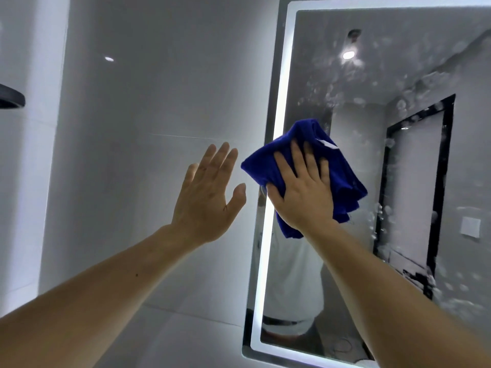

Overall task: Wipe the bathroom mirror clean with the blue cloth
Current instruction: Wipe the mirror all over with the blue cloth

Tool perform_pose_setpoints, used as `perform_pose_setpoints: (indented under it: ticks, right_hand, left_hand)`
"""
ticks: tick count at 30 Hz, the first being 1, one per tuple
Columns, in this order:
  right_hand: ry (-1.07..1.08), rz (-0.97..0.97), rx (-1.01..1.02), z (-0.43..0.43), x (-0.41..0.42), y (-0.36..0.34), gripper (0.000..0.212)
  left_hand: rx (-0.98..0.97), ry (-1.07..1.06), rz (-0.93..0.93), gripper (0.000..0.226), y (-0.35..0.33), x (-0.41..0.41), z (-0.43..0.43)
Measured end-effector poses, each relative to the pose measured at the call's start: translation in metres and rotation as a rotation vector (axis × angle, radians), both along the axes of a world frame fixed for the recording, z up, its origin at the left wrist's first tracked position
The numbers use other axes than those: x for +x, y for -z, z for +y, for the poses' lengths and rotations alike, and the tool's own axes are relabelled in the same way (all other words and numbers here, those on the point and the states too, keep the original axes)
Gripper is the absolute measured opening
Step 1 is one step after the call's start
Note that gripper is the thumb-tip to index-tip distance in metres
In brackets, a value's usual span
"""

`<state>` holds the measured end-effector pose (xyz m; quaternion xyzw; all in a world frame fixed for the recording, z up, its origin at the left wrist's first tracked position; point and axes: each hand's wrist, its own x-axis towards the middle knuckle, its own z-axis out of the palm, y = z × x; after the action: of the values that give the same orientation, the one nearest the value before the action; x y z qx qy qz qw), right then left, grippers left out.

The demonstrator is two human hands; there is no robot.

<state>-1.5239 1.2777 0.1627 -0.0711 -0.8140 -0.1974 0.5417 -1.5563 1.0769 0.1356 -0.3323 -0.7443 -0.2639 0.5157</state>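
Note:
The bathroom mirror [398, 181] fills the right side, framed by a lit white strip, and its glass is covered with pale smears and spots. My right hand [303, 187] presses the crumpled blue cloth [342, 171] flat against the mirror's left part, fingers spread over it. The cloth overlaps the lit strip at the left edge. My left hand [210, 192] is raised beside it, open with fingers apart, in front of the wall just left of the mirror, holding nothing.
A glossy grey tiled wall [148, 128] lies left of the mirror. A dark shelf edge [12, 98] juts in at the far left. The mirror reflects a black-framed doorway, a ceiling light and a white-shirted torso.

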Motion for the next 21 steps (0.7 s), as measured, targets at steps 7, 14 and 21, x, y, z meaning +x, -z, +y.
perform_pose_setpoints:
  ticks: [7,14,21]
  right_hand:
    - [-0.086,-0.145,0.194,-0.014,-0.008,0.019,0.060]
    - [-0.167,-0.347,0.161,-0.012,0.013,0.129,0.055]
    - [-0.069,-0.202,0.091,0.037,0.043,0.120,0.054]
  left_hand:
    - [-0.005,0.008,0.019,0.062,-0.001,0.000,0.003]
    - [-0.041,-0.014,0.028,0.065,0.005,0.008,-0.001]
    - [-0.044,0.004,0.037,0.065,0.000,0.014,0.004]
